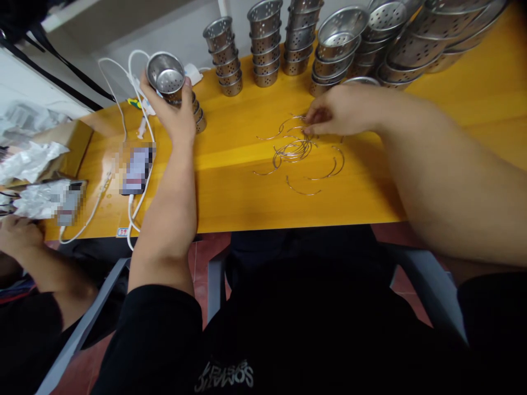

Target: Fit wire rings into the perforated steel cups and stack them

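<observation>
We've got our right hand (341, 111) nearest the curved wires (294, 149), fingertips almost pinched (can't tell if they've got one), pile just left toward the table's (230, 206) front edge, while our left hand (178, 118) grips a metal cup (165, 74) near the back edge.

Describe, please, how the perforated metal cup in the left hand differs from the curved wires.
The perforated metal cup is an open vessel; the curved wires are thin arcs. The left hand grips the cup; most wires lie on the table. Both look silvery and metallic.
</observation>
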The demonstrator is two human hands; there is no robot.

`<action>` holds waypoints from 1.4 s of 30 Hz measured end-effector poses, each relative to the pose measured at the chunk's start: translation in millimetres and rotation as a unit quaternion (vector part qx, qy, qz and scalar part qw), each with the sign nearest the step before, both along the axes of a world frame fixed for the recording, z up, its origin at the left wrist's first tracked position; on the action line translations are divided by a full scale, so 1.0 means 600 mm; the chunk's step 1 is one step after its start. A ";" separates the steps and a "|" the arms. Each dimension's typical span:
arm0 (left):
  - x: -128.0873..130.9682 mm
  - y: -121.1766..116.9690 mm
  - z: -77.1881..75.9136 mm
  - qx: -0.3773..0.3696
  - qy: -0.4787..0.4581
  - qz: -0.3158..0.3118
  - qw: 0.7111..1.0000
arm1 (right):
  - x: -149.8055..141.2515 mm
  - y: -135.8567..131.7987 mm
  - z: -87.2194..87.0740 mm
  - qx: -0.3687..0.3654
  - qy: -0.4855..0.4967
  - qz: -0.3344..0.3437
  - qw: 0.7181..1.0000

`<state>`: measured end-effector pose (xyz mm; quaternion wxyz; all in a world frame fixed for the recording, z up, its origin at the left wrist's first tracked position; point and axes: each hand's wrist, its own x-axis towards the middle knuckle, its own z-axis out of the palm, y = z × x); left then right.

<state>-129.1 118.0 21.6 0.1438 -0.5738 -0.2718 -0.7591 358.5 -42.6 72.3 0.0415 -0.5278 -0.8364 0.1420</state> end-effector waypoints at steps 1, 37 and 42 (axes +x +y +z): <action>0.016 -0.008 0.007 0.047 -0.001 -0.008 0.999 | 0.001 0.004 -0.004 -0.004 -0.009 0.000 1.000; 0.189 -0.189 -0.024 -0.339 0.263 -0.241 0.870 | -0.032 -0.031 0.003 -0.035 0.086 0.171 0.981; 0.192 -0.197 -0.019 -0.357 0.248 -0.244 0.867 | -0.031 -0.034 0.010 -0.025 0.108 0.154 0.982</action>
